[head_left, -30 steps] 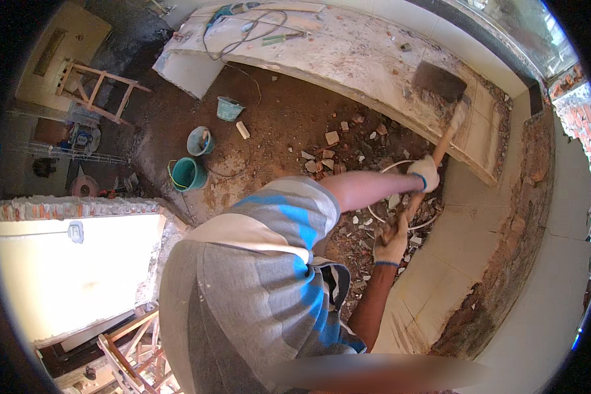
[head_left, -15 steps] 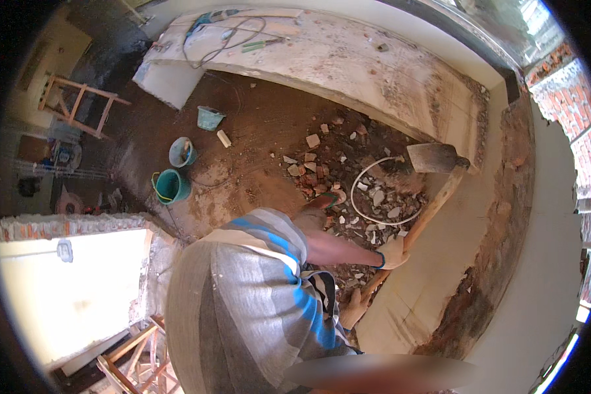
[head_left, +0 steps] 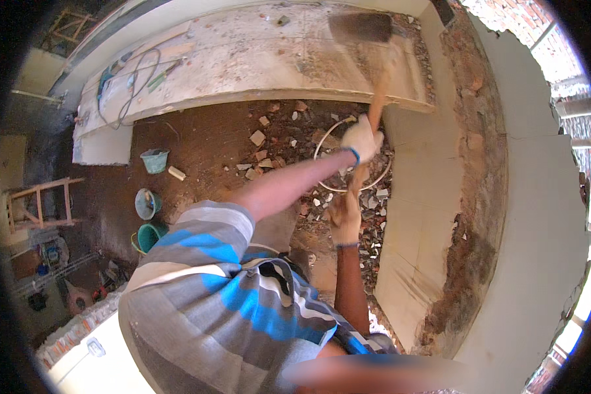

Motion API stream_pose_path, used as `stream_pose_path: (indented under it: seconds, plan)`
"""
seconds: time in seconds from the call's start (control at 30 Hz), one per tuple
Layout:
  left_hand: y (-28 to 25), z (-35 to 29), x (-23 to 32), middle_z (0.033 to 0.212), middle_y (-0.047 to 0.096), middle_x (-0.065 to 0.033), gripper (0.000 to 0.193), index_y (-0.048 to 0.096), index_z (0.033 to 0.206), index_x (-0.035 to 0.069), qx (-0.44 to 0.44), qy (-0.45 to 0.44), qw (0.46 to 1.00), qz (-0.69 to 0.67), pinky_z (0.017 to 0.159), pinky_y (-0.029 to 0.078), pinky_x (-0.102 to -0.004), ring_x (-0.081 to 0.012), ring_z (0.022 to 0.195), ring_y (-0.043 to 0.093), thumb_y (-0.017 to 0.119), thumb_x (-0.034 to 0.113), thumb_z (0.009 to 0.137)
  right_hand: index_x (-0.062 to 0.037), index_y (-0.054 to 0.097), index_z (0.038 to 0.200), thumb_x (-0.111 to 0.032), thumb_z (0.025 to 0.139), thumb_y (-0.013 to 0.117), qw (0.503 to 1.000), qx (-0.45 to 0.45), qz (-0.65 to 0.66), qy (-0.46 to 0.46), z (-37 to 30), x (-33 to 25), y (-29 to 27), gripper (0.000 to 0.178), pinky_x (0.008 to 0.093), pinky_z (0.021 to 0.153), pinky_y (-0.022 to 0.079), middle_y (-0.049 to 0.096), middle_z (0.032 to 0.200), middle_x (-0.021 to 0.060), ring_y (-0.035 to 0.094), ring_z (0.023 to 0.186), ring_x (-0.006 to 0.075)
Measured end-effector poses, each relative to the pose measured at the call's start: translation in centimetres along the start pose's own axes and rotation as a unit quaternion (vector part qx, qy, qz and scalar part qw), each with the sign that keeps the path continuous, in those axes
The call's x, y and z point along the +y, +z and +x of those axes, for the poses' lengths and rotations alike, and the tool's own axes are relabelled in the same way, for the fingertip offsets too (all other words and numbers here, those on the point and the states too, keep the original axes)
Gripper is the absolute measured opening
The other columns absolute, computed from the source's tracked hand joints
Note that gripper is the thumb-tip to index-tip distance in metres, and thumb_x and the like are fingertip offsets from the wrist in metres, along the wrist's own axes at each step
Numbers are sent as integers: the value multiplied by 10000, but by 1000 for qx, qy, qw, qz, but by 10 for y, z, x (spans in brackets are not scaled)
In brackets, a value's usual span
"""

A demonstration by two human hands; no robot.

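In both gloved hands I hold a hoe with a long wooden handle [head_left: 382,79] and a broad, dark, flat blade [head_left: 361,27]. My left hand [head_left: 362,139] is wrapped round the middle of the handle. Lower down, near its end, my right hand [head_left: 345,220] grips it too. Motion smears the blade, which shows over the far right end of a dusty white slab [head_left: 243,62]. Below my hands, broken tile and brick rubble [head_left: 371,203] covers the floor. A white hose [head_left: 317,150] loops over that rubble, partly hidden behind my left hand.
A pale wall [head_left: 417,217] with a broken, brown-edged strip [head_left: 469,151] runs along my right. To the left stand several teal buckets [head_left: 148,205] and a wooden frame [head_left: 43,200]. On the slab's left end lie a cable [head_left: 136,85] and a green-handled tool [head_left: 157,80].
The hoe has swung up and away from me, its blade going from beside the slab's near edge to over the slab. Both hands have moved forward with it, and my view has turned.
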State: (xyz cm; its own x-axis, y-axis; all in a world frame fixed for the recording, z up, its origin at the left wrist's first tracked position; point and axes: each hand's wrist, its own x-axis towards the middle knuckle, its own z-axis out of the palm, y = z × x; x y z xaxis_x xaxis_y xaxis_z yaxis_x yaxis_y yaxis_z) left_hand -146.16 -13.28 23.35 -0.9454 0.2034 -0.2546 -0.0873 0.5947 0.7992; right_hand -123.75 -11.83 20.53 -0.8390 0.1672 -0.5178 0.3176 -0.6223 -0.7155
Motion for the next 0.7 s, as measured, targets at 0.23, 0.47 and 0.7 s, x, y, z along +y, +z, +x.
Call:
stream_pose_path:
  seconds: [0.23,0.47,0.7]
  plan:
    - [-34,159,-7,1205,743,-328,589,646,1305,-36,45,-3,998,47,976,590,-555,-472,1144,733,666,443,963,-199,630,1112,-424,1075,697,966,-58,237,86,119,-78,106,238,288,593,443,577,891,-41,559,704,114]
    - [-23,125,-4,1117,756,-340,584,720,1139,-90,-9,26,995,91,933,607,-537,-472,1087,751,689,450,919,-194,627,1231,-419,1062,698,980,18,183,71,69,-76,93,290,332,654,477,583,966,-33,576,765,145]
    - [25,31,1,887,750,-205,527,728,1025,-101,-98,-40,970,-218,742,620,-464,-301,810,767,785,412,919,-216,642,1150,-442,1068,712,983,52,149,91,-57,-55,19,251,281,594,460,617,886,-29,554,671,94]
